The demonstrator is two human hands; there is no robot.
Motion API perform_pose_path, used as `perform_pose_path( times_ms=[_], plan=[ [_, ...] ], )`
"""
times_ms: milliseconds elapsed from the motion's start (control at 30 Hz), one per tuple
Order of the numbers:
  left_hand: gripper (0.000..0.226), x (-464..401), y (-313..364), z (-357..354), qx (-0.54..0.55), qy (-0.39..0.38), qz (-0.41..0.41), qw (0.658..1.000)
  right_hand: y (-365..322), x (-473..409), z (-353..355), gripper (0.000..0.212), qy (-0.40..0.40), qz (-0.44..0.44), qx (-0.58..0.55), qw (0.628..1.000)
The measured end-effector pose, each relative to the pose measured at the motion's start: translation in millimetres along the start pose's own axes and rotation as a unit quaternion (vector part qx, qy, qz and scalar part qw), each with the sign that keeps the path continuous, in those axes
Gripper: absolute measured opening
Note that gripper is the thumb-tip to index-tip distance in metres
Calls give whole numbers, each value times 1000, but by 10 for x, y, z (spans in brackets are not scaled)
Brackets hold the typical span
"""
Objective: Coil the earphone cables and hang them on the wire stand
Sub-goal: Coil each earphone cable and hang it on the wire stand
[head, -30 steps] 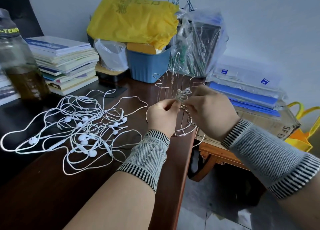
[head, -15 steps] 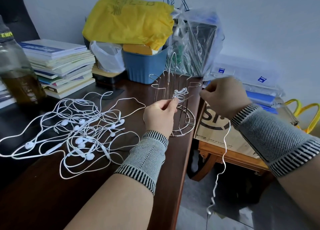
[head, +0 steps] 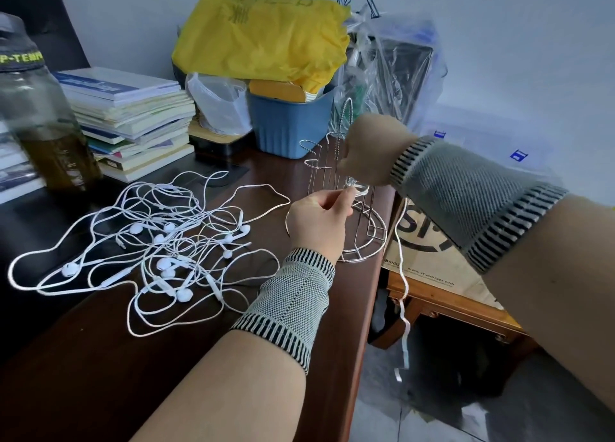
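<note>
A small white coiled cable [head: 356,186] is pinched by my left hand [head: 321,216] in front of the wire stand [head: 346,205]. My right hand [head: 367,152] is curled just above the coil, gripping the same cable; its loose end [head: 403,285] hangs down past the desk edge. The chrome stand sits at the right edge of the dark wooden desk [head: 100,368], partly hidden by both hands. A tangled heap of white earphones [head: 156,248] lies on the desk to the left of my left hand.
A blue bin [head: 289,125] under a yellow bag [head: 263,32] stands behind the stand. Stacked books [head: 133,122] and a large bottle [head: 40,115] sit at the left. A cardboard box [head: 429,262] on a low wooden table lies right of the desk.
My right hand swung from out at the right back over the coil, carrying the cable around it. My left hand kept its pinch on the coil in front of the stand.
</note>
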State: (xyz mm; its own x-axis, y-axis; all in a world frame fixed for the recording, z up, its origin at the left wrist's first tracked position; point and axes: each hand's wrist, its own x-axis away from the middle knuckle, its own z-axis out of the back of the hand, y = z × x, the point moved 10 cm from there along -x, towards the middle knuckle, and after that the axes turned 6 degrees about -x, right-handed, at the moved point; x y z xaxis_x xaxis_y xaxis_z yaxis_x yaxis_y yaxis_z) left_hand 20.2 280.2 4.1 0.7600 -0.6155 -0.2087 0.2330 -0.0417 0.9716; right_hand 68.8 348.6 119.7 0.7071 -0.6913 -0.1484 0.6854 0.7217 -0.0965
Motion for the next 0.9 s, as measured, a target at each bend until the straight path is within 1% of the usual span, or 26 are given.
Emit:
perform_pose_path(
  times_ms=[67,133,200,233,267,333,367,400,433,467,533,600,633,700,800,867,900],
  plan=[
    [26,2,1,5,-3,5,3,1000,-137,114,40,13,17,42,43,998],
    [30,1,-10,-7,-12,1,8,1000,-245,263,59,16,15,71,89,993],
    [40,-15,-28,-5,-30,2,10,1000,-383,437,42,23,19,100,130,986],
    [46,-27,-33,-2,-43,4,8,999,-464,524,28,20,30,120,147,981],
    [49,-32,-22,1,-61,4,-3,998,-533,601,8,18,43,142,160,976],
    [47,-34,-7,-12,-83,0,-18,996,-520,707,-32,24,69,148,155,974],
    [43,-21,-19,-11,-70,2,-9,997,-440,734,-55,23,84,136,134,978],
    [33,-4,-17,-11,-48,0,-4,999,-336,766,-68,22,103,120,104,982],
    [18,-6,-15,-16,-34,-4,-5,999,-199,794,-84,20,128,99,62,985],
    [10,-1,10,-15,-28,-8,-10,1000,-37,823,-102,20,156,71,6,985],
    [16,-2,36,-15,-39,-14,-21,999,356,844,-198,20,181,-12,-117,976],
    [18,11,57,18,-54,-6,-24,998,660,839,-335,17,171,-74,-218,958],
    [20,30,69,40,-60,-5,-22,998,734,847,-390,14,160,-87,-261,948],
    [19,78,92,77,-69,-6,-13,997,763,884,-434,8,146,-75,-333,929],
    [18,119,124,162,-88,-7,-3,996,656,934,-433,20,123,-29,-380,916],
    [15,190,174,222,-103,-17,-1,994,610,988,-428,29,99,-17,-411,906],
    [17,242,198,262,-114,-21,-2,993,596,1028,-437,32,85,-17,-430,898]
  ],
)
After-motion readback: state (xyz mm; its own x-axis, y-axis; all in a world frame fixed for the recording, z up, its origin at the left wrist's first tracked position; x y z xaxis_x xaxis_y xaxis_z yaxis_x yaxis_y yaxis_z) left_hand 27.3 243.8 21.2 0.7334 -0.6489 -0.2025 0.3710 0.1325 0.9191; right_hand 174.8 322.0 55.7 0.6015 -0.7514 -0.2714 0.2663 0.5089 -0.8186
